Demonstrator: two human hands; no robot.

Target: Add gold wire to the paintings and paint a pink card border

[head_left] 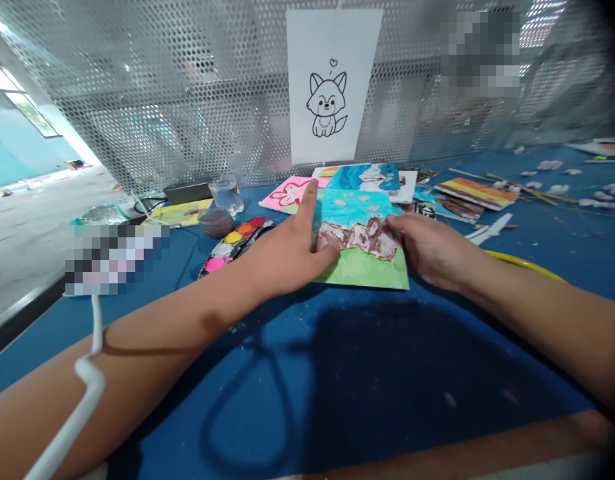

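The landscape painting (pixel 360 233), with its blue sky, brown ridge and green ground, was the thing being handled, and from where I stood it lay between the person's two hands, low over the blue tabletop (pixel 387 373). At its left side was the left hand (pixel 287 250), the index finger stretched up along the edge and the thumb laid on the painted face; those two were spread apart, and I couldn't tell whether the tucked fingers closed on anything. At its right side the right hand (pixel 437 250) had its grip clamped on the edge, fingertips near the upper corner. Just behind the painting sat a blue-and-white painting (pixel 362 179), with a pink painting (pixel 282 193) behind and to the left. To the left of the painting, past the left hand, were the paint palette (pixel 222 250), a cup of murky water (pixel 216 225) and a clear cup (pixel 230 195). To its right and farther back was an orange striped painting (pixel 480 193), and above and behind it hung the fox drawing (pixel 327 103). The step in hand looked to me like steadying and squaring up the piece. A move from there would call for light, even support at both edges, with the thumb kept from smearing any damp paint.
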